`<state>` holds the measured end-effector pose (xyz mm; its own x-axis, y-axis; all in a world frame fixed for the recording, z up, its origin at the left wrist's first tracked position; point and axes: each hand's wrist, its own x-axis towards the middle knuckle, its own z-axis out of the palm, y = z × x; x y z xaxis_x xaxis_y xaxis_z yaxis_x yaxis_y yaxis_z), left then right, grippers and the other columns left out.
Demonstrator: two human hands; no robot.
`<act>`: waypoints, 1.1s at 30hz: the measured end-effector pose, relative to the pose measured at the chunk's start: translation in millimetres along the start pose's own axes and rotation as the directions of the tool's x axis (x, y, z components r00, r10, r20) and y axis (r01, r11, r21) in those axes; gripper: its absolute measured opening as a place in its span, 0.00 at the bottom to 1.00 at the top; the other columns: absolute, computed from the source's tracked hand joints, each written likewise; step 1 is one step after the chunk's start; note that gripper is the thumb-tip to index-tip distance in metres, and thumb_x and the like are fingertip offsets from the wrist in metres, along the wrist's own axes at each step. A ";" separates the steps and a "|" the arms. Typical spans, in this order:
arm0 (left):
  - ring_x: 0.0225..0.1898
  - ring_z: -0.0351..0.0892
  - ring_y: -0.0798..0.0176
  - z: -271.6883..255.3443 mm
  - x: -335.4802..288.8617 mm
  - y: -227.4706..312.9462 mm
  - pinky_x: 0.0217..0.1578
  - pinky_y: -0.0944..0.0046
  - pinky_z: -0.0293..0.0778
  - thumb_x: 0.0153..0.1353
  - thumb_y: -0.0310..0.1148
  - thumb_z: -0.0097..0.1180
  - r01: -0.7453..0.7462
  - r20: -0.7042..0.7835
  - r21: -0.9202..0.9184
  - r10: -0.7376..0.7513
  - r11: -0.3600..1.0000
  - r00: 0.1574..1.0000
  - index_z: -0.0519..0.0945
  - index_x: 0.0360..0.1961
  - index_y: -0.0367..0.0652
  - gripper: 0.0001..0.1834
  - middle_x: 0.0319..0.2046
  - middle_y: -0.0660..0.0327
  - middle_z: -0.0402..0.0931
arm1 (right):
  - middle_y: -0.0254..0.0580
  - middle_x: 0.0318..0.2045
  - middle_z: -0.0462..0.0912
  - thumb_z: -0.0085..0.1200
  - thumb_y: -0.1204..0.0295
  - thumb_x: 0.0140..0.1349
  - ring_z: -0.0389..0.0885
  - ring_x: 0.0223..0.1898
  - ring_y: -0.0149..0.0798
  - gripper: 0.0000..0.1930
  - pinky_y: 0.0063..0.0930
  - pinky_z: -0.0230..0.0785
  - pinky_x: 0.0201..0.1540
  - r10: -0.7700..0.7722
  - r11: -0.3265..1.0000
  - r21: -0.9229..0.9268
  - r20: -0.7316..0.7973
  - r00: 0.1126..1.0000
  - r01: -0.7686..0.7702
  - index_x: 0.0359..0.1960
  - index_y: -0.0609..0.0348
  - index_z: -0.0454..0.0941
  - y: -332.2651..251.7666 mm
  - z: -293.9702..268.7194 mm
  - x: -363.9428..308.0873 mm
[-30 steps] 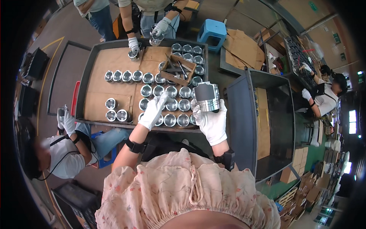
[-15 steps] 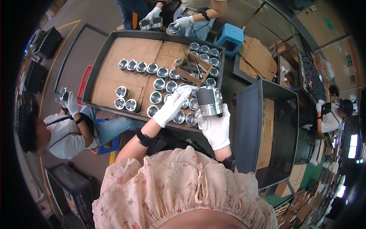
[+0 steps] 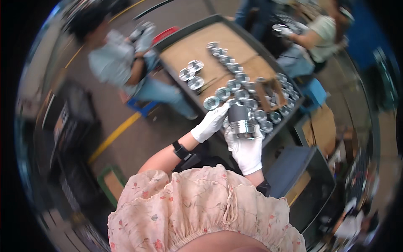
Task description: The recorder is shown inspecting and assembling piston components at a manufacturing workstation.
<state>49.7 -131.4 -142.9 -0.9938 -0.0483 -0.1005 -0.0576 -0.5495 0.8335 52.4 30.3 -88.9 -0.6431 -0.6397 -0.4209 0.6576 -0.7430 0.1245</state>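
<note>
We hold 1 grooved metal cylinder (image 3: pixel 242 120) clamped in our gloved right hand (image 3: pixel 245 148) above the tray's (image 3: pixel 189 44) near edge; our left hand (image 3: pixel 211 122) rests fingers together against its side. We judge inspection underway; turning it demands a firm grip.

Both hands wear white gloves. The left hand (image 3: pixel 211 122) reaches forward on a bare forearm with a black band at the wrist, palm turned down, fingers stretched out together and pointing up and right. The right hand (image 3: pixel 244 148) is raised just beside it, palm up, fingers curled closed around what it holds, the wrist bent back toward the body.
</note>
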 end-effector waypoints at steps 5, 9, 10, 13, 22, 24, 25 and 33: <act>0.51 0.73 0.70 -61.7 -130.4 -16.5 0.54 0.67 0.70 0.69 0.33 0.50 -0.094 -0.211 0.654 0.300 0.751 0.930 0.72 0.55 0.30 0.19 0.50 0.61 0.76 | 0.68 0.52 0.68 0.52 0.52 0.61 0.76 0.46 0.55 0.37 0.43 0.78 0.49 0.559 0.829 0.115 -0.172 0.811 -0.547 0.60 0.72 0.58 58.9 -9.6 -16.0; 0.44 0.72 0.75 -57.0 -239.3 7.4 0.48 0.70 0.71 0.72 0.39 0.45 -0.042 -0.522 0.355 0.235 0.934 0.820 0.70 0.61 0.34 0.23 0.46 0.64 0.77 | 0.63 0.50 0.69 0.53 0.50 0.59 0.76 0.41 0.47 0.38 0.40 0.78 0.46 0.814 0.571 0.156 -0.234 0.531 -0.806 0.60 0.72 0.58 120.5 -32.3 -27.1; 0.44 0.72 0.75 -57.5 -266.5 2.9 0.48 0.70 0.71 0.72 0.39 0.45 -0.045 -0.570 0.348 0.250 0.936 0.783 0.70 0.61 0.34 0.23 0.46 0.64 0.77 | 0.63 0.50 0.69 0.53 0.50 0.59 0.76 0.41 0.47 0.38 0.40 0.78 0.46 0.837 0.528 0.158 -0.262 0.481 -0.834 0.60 0.72 0.58 135.6 -37.4 -33.2; 0.52 0.75 0.66 -59.8 -342.4 -5.8 0.53 0.68 0.71 0.67 0.33 0.52 -0.128 -0.655 0.464 0.437 0.876 0.617 0.70 0.58 0.29 0.23 0.52 0.56 0.76 | 0.59 0.47 0.71 0.49 0.48 0.61 0.76 0.36 0.42 0.36 0.37 0.79 0.40 0.889 0.312 0.094 -0.381 0.255 -0.945 0.58 0.70 0.61 186.5 -53.9 -48.2; 0.48 0.73 0.70 -78.9 -550.9 4.4 0.52 0.68 0.69 0.68 0.33 0.52 -0.085 -0.841 0.446 0.450 0.891 0.300 0.72 0.57 0.32 0.21 0.52 0.55 0.76 | 0.62 0.46 0.73 0.39 0.40 0.63 0.79 0.32 0.44 0.40 0.39 0.80 0.38 0.890 -0.095 0.051 -0.442 -0.108 -0.994 0.60 0.69 0.62 368.7 -126.9 -105.6; 0.49 0.76 0.65 -102.2 -598.9 -14.1 0.51 0.66 0.72 0.67 0.34 0.53 -0.076 -0.826 0.519 0.522 0.851 0.214 0.74 0.54 0.32 0.19 0.50 0.52 0.77 | 0.66 0.50 0.72 0.36 0.38 0.64 0.81 0.35 0.47 0.42 0.39 0.80 0.40 0.892 -0.172 0.010 -0.423 -0.160 -0.985 0.64 0.67 0.58 404.4 -165.3 -115.1; 0.48 0.78 0.60 -111.0 -620.9 -22.1 0.50 0.64 0.73 0.65 0.33 0.54 0.060 -0.830 0.555 0.546 0.830 0.116 0.76 0.52 0.32 0.18 0.49 0.50 0.78 | 0.66 0.52 0.72 0.35 0.37 0.65 0.81 0.36 0.48 0.43 0.39 0.80 0.41 0.844 -0.243 -0.140 -0.518 -0.138 -0.960 0.66 0.66 0.54 417.7 -188.8 -115.7; 0.50 0.77 0.42 -220.7 -772.8 -135.0 0.51 0.49 0.71 0.63 0.55 0.44 0.697 -0.968 -0.194 -0.020 0.690 -0.250 0.76 0.54 0.51 0.26 0.49 0.47 0.77 | 0.52 0.56 0.72 0.50 0.52 0.66 0.76 0.48 0.48 0.36 0.42 0.72 0.53 0.198 -0.356 -0.560 -0.827 0.526 -0.748 0.67 0.60 0.52 363.8 -340.7 -20.6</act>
<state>846.6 -204.0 -297.8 0.3419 -0.7845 -0.5174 -0.7143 -0.5747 0.3994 438.6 -159.9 -341.0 0.1163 -0.3205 -0.9401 0.4665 0.8532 -0.2332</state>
